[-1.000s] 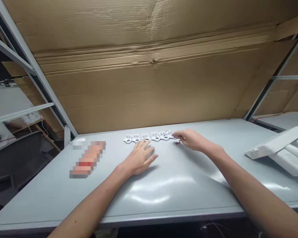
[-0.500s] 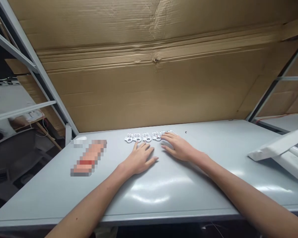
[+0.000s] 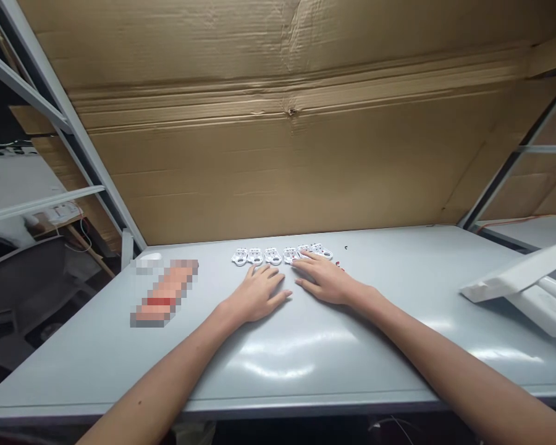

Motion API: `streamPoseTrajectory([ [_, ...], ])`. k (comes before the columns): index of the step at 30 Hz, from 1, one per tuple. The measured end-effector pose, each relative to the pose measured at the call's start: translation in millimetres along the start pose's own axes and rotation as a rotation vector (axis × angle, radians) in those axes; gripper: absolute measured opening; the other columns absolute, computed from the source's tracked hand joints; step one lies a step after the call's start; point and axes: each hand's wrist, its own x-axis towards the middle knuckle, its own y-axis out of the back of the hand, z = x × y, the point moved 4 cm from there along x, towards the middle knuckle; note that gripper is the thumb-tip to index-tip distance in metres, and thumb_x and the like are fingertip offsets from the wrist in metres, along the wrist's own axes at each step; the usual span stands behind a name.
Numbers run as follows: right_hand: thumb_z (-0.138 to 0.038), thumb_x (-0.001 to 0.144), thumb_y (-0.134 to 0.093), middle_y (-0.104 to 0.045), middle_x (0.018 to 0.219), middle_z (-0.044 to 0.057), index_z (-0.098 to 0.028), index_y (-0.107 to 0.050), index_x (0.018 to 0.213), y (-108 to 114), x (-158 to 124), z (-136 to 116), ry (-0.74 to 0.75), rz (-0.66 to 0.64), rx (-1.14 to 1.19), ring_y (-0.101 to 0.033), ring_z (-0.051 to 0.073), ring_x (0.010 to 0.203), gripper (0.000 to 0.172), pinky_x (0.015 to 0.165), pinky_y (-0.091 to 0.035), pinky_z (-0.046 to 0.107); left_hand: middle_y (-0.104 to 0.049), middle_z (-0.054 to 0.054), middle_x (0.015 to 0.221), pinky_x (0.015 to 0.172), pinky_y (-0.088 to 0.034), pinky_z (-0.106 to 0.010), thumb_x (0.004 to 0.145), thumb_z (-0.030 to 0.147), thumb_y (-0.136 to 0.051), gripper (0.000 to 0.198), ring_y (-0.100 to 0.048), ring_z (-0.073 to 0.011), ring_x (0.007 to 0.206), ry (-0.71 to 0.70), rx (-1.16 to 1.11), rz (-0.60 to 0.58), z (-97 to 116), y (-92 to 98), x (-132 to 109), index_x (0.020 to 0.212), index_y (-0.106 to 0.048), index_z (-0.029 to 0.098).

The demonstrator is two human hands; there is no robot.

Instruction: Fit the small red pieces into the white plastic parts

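Several small white plastic parts [image 3: 269,255] lie in a row near the back of the grey table [image 3: 306,358]. My left hand [image 3: 259,290] rests flat on the table, fingers spread, fingertips just short of the row. My right hand [image 3: 322,278] lies flat beside it, fingers stretched out, with the fingertips touching the right end of the row. A tiny red piece [image 3: 339,266] shows on the table just right of my right hand. Neither hand holds anything.
A pixelated pink and red object [image 3: 164,293] lies at the left of the table. White foam pieces [image 3: 521,281] sit at the right edge. A large cardboard sheet [image 3: 282,136] stands behind the table, between metal shelf uprights [image 3: 74,136]. A tiny dark speck [image 3: 346,248] lies near the back.
My right hand has moved left from the right end of the row and settled flat beside my left hand, uncovering the small red piece. My left hand has barely moved.
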Motion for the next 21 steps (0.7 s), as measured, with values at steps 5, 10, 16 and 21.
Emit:
streamPoseTrajectory([
  [5, -0.028, 0.091, -0.053, -0.070, 0.107, 0.014, -0.020, -0.070, 0.105, 12.6, 0.1, -12.0, 0.032, 0.054, -0.020, -0.061, 0.030, 0.102, 0.023, 0.088, -0.048, 0.046, -0.050, -0.016, 0.141, 0.114, -0.030, -0.050, 0.101, 0.048, -0.037, 0.045, -0.035, -0.0331, 0.139, 0.047, -0.008, 0.055, -9.5, -2.3, -0.6, 0.127, -0.057, 0.017],
  [10, -0.028, 0.093, -0.050, -0.072, 0.101, 0.010, -0.022, -0.070, 0.101, 23.3, -3.5, -1.3, -0.101, 0.191, 0.038, -0.064, 0.026, 0.093, 0.023, 0.083, -0.050, 0.042, -0.036, -0.015, 0.154, 0.117, -0.026, -0.051, 0.100, 0.048, -0.040, 0.047, -0.025, -0.0332, 0.145, 0.122, -0.040, 0.079, -16.7, -2.1, -1.2, 0.134, -0.054, 0.017],
  [16, -0.039, 0.094, -0.050, -0.062, 0.130, 0.011, -0.025, -0.060, 0.127, 14.3, -5.3, 10.9, -0.126, 0.131, 0.090, -0.055, 0.031, 0.120, 0.038, 0.101, -0.043, 0.050, -0.037, -0.015, 0.153, 0.118, -0.024, -0.052, 0.099, 0.046, -0.044, 0.045, -0.025, -0.0338, 0.146, 0.151, -0.069, 0.098, -20.0, -0.8, -1.1, 0.134, -0.054, 0.018],
  [21, -0.036, 0.097, -0.046, -0.068, 0.118, 0.010, -0.026, -0.066, 0.116, 13.1, -3.9, -5.7, -0.043, 0.001, 0.093, -0.060, 0.029, 0.111, 0.029, 0.094, -0.047, 0.047, -0.037, -0.013, 0.154, 0.117, -0.025, -0.052, 0.099, 0.049, -0.043, 0.047, -0.025, -0.0328, 0.146, 0.120, -0.057, 0.100, -22.3, 0.1, -2.5, 0.134, -0.053, 0.020],
])
